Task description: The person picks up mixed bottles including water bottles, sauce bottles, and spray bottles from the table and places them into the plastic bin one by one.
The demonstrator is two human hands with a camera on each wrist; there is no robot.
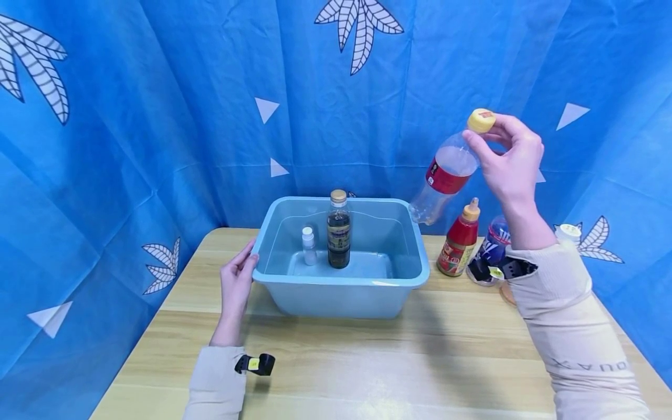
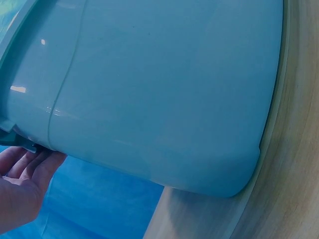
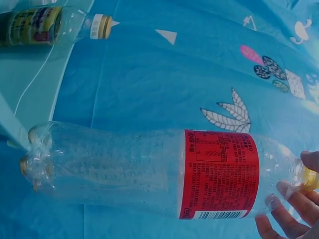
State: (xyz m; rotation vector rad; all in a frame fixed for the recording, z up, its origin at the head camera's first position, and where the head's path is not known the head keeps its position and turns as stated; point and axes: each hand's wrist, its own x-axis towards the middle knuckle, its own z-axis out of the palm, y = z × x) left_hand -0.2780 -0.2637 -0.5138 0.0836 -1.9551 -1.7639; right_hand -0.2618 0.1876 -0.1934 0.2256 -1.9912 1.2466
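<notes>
Cannot see all of the blue-labelled bottle point(image 1: 491, 246) right of the tub point(image 1: 336, 300), partly covered by a wrist camera point(image 1: 479, 270). Hard to identify the brown round thing point(image 1: 507, 293) farther right, mostly blocked by the right sleeve point(image 1: 556, 297). At the right wrist view's edges, can see only cut-off parts of the right hand point(image 3: 300, 201) and the sauce bottle point(image 3: 35, 24). Cannot see the fingertips of the left hand point(image 2: 22, 191) behind the tub's rim.

Red squeeze bottle point(image 1: 458, 246) on wooden table point(image 1: 325, 356); blue curtain point(image 1: 220, 105) behind
</notes>
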